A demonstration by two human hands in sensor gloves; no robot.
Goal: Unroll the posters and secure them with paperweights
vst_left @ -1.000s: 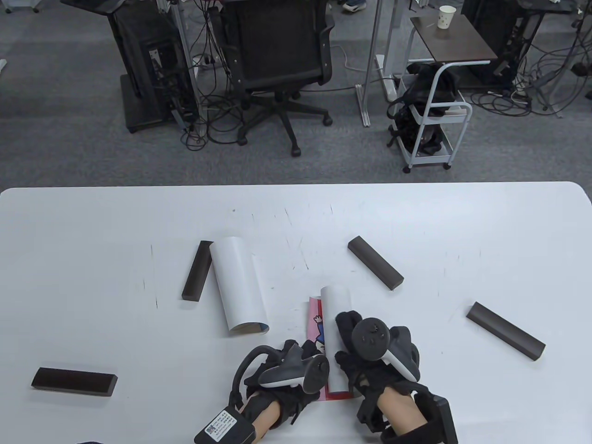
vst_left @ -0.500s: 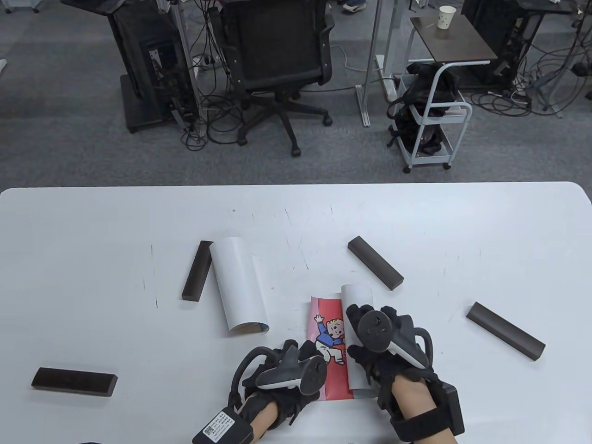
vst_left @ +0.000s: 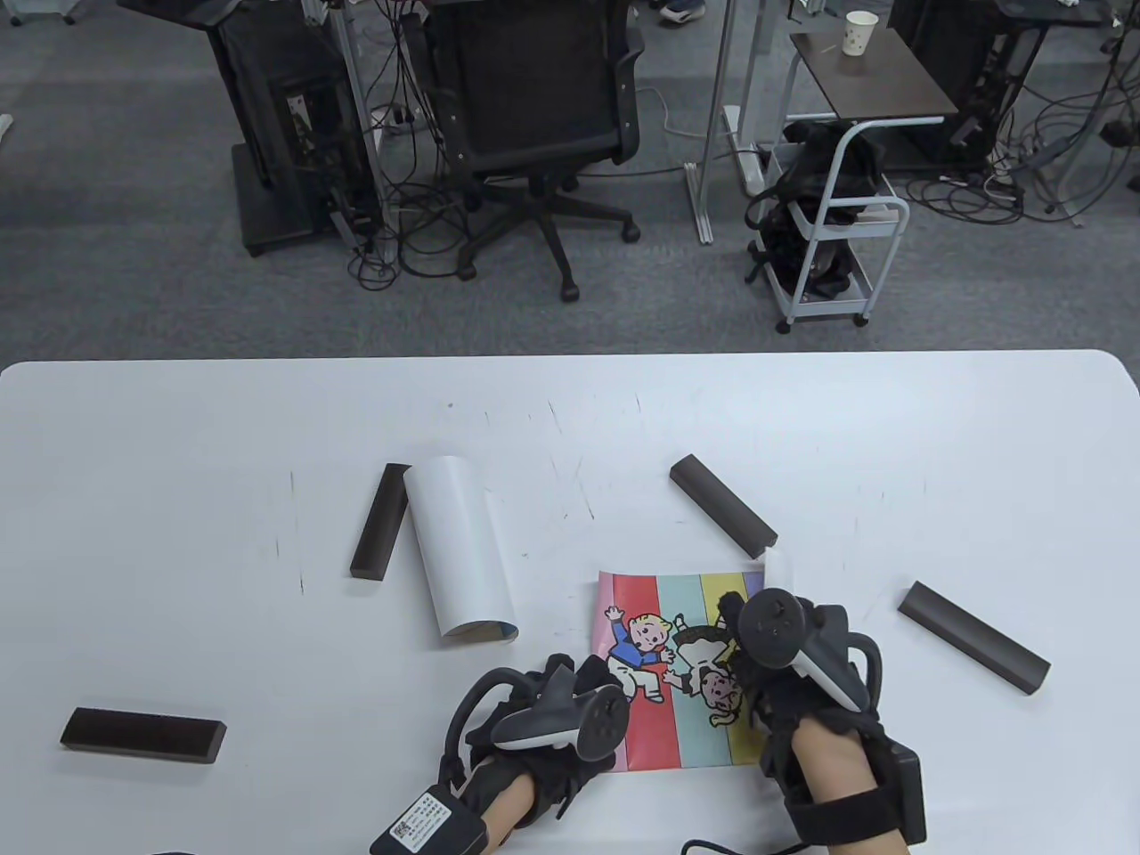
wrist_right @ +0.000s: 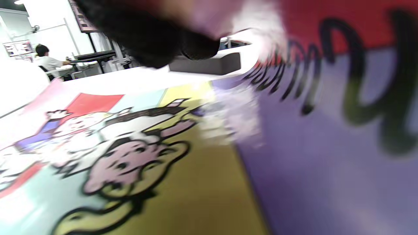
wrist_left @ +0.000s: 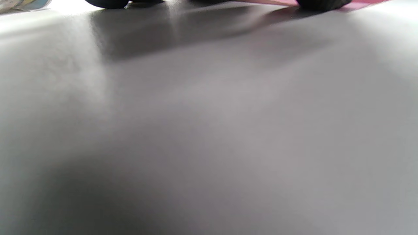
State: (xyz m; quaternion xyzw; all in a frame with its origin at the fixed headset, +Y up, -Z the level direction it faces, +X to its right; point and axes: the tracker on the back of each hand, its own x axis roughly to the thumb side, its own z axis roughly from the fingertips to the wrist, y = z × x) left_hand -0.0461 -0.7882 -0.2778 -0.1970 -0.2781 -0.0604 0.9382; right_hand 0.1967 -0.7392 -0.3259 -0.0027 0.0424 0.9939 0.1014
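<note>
A colourful cartoon poster (vst_left: 663, 677) lies mostly unrolled at the table's front centre. My left hand (vst_left: 570, 704) presses its pink left edge flat. My right hand (vst_left: 757, 659) rests on the poster's right part, where a small white curl (vst_left: 773, 563) of paper still stands up. The right wrist view shows the striped print (wrist_right: 137, 156) close up under my fingertips (wrist_right: 156, 42). A second poster (vst_left: 459, 548), still rolled and white, lies to the left. Four dark paperweight bars lie around: one (vst_left: 381, 521) beside the roll, one (vst_left: 722, 506) touching the curl, one (vst_left: 973, 638) to the right, one (vst_left: 142, 735) at the front left.
The white table (vst_left: 178, 427) fills the lower half of the table view. Beyond its far edge are an office chair (vst_left: 534, 116), a wheeled cart (vst_left: 837, 232) and cables on grey carpet. The left wrist view shows only bare tabletop (wrist_left: 209, 130).
My right hand has slid right, rolling the poster open from a narrow pink strip to nearly full width. My left hand has stayed on the left edge.
</note>
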